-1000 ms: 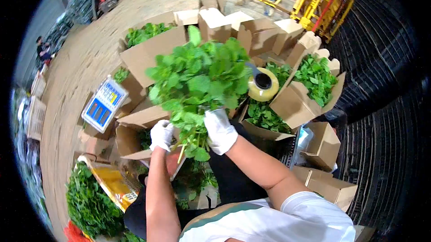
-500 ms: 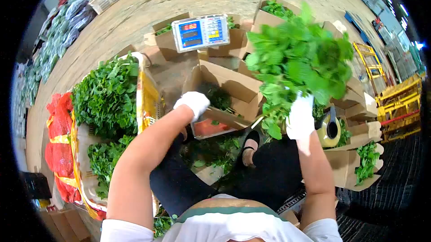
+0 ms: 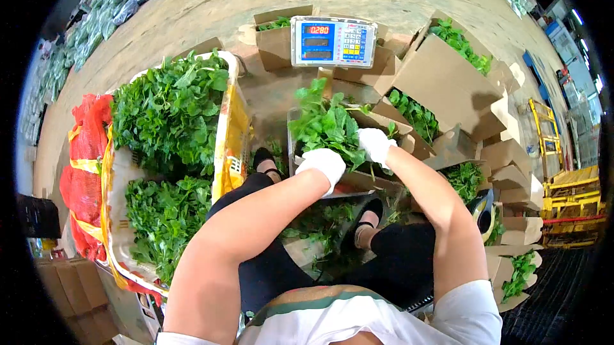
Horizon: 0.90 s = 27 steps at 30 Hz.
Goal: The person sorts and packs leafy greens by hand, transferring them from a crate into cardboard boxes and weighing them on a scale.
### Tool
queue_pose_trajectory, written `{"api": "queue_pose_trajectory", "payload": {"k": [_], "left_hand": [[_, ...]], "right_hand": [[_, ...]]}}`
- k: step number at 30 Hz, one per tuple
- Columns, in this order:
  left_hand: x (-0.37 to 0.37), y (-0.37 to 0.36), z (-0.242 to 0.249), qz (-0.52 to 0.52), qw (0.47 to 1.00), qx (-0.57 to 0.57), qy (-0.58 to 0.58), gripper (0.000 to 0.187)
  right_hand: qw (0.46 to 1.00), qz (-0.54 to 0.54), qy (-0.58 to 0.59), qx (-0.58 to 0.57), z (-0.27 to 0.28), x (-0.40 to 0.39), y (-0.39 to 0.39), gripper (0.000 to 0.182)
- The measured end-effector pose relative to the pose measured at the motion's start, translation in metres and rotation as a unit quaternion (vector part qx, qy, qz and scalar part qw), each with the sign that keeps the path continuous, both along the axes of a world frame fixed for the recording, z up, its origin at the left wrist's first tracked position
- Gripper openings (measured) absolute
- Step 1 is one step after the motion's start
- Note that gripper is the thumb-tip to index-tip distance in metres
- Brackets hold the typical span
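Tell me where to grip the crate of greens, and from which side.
Best grip the crate by its bare rim above the yellow wall, coming from the right of the view. That edge stands free of the leaves, so fingers should hook over it, whereas a red net bag crowds the opposite side.

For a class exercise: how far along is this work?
Seemingly done: leafy greens in open brown cardboard boxes. In hand: a leafy green bunch at white-gloved left hand and right hand. Seemingly left: heaped greens in yellow-and-white plastic crate.
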State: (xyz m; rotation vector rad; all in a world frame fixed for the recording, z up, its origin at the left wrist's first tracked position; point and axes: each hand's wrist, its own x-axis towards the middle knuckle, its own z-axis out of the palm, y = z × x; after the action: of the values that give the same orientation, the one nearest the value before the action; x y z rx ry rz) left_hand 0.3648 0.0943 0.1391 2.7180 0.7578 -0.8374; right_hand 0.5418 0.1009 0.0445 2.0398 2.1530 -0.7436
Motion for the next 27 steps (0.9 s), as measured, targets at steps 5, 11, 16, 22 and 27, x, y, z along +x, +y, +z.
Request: {"api": "queue_pose_trajectory", "payload": {"k": [5, 11, 16, 22, 27], "left_hand": [[0.004, 0.005, -0.021, 0.048, 0.998, 0.005, -0.05, 0.017], [0.004, 0.008, -0.019, 0.039, 0.998, -0.003, -0.044, 0.021], [0.021, 0.002, -0.03, 0.102, 0.995, -0.019, 0.015, 0.035], [0.031, 0.013, -0.004, -0.013, 0.995, 0.017, 0.101, 0.046], [-0.089, -0.003, 0.069, 0.178, 0.919, 0.033, -0.352, 0.016]], "right_hand": [[0.986, 0.061, -0.106, -0.117, -0.051, -0.012, 0.028, 0.027], [0.973, 0.005, -0.098, -0.21, -0.143, 0.001, 0.033, 0.035], [0.991, 0.024, -0.006, -0.129, -0.162, 0.043, 0.027, 0.037], [0.992, -0.044, 0.076, -0.087, -0.004, -0.009, 0.004, 0.02], [0.982, -0.163, 0.099, 0.017, 0.085, -0.025, -0.04, 0.004]]}}
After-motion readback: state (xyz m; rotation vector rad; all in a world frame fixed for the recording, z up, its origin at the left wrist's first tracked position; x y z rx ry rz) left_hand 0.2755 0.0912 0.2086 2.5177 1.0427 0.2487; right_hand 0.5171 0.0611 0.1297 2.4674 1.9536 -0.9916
